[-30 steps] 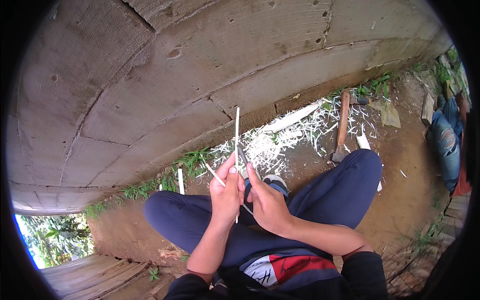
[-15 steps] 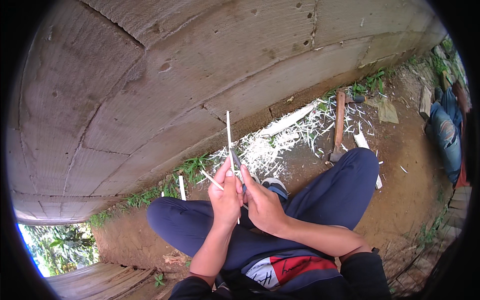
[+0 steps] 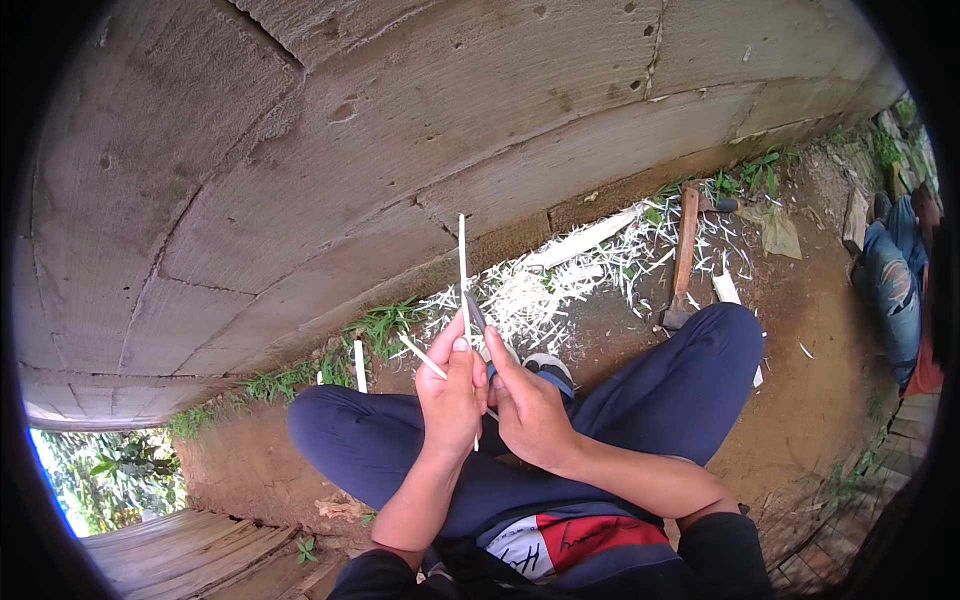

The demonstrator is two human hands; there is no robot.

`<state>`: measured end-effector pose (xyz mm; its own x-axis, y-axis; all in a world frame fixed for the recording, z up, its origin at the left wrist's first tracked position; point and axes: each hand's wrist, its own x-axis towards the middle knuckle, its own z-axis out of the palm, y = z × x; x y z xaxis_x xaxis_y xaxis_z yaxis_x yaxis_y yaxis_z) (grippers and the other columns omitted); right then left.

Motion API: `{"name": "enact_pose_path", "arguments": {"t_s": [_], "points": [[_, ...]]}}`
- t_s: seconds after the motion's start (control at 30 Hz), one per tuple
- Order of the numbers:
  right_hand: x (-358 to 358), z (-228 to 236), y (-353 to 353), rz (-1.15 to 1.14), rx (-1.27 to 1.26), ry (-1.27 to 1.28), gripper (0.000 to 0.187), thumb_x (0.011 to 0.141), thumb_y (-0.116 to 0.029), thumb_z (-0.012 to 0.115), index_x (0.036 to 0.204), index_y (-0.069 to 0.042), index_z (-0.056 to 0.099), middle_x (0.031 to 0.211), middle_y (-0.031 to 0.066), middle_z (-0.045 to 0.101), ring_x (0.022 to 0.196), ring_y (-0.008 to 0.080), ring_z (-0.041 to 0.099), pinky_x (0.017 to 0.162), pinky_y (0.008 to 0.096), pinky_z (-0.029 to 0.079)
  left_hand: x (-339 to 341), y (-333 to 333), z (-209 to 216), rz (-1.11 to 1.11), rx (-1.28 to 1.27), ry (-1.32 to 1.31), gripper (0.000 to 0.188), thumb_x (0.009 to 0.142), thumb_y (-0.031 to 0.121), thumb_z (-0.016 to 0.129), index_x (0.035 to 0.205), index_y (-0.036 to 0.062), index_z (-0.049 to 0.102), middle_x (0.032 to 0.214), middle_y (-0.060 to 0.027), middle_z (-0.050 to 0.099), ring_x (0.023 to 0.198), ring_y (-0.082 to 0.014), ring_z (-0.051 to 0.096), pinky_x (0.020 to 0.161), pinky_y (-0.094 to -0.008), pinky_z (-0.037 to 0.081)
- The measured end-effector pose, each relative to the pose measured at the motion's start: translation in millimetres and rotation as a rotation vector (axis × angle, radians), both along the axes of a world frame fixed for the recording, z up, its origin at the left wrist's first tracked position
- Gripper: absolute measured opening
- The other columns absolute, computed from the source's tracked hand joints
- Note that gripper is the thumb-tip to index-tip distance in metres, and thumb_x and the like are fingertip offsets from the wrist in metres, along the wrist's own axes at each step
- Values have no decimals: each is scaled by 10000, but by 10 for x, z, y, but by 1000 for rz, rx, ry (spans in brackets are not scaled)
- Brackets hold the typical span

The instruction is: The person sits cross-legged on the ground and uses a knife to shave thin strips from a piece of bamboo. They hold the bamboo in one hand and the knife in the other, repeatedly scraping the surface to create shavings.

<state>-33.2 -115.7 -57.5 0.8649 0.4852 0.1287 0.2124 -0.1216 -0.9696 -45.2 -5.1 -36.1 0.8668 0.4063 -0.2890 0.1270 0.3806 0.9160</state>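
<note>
I sit cross-legged on bare earth facing a concrete wall. My left hand [image 3: 450,400] grips thin pale sticks: one long stick [image 3: 463,270] points up and away, a shorter one [image 3: 420,355] juts to the left. My right hand [image 3: 530,415] holds a small knife [image 3: 476,312] whose dark blade lies against the long stick just above my left thumb. Both hands touch each other over my dark blue trousers [image 3: 650,400].
A heap of pale shavings [image 3: 540,290] lies on the ground by the concrete wall [image 3: 350,150]. A wooden-handled tool [image 3: 685,255] rests beyond my right knee. Another person [image 3: 895,290] sits at the far right. Bamboo slats [image 3: 190,550] lie at lower left.
The long stick has shifted a little in my left hand and the knife blade has moved up along it. My view has tilted slightly.
</note>
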Motion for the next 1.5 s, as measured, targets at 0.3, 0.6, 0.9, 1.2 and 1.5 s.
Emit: {"name": "enact_pose_path", "arguments": {"t_s": [0.3, 0.6, 0.9, 1.2, 1.5], "points": [[-82, -30, -13, 46, -66, 5, 681, 806, 64, 450, 1429, -97, 229, 866, 138, 584, 689, 261, 611, 615, 354, 496, -10, 60, -25, 6, -10, -2, 355, 961, 127, 391, 1291, 1, 431, 591, 19, 462, 391, -39, 358, 364, -181, 310], [-24, -30, 46, -75, 19, -22, 610, 843, 100, 399, 1418, -33, 242, 736, 157, 521, 601, 212, 536, 596, 302, 451, -17, -35, -38, -24, 106, 9, 357, 962, 131, 396, 1294, 8, 444, 568, 34, 439, 396, -30, 346, 357, -180, 301], [456, 51, -162, -281, 3, 112, 564, 906, 6, 346, 1442, -76, 190, 674, 67, 515, 593, 142, 502, 606, 273, 436, -124, -278, -117, -217, 19, 78, 342, 970, 139, 380, 1291, 44, 449, 582, 14, 461, 386, -37, 345, 354, -182, 290], [28, 35, -106, 25, -79, 95, 608, 857, 41, 402, 1429, -90, 243, 720, 132, 545, 641, 238, 574, 641, 325, 467, 34, 55, -4, -38, -115, 5, 354, 973, 143, 379, 1305, 32, 434, 597, 14, 465, 387, -30, 337, 351, -171, 292], [448, 65, -226, -335, 243, 214, 543, 916, -66, 424, 1419, -18, 224, 754, 39, 555, 662, 108, 533, 643, 274, 460, 23, -18, 1, -145, -16, 57, 350, 966, 146, 401, 1284, 9, 450, 594, 2, 481, 385, -34, 351, 346, -168, 296]]}}
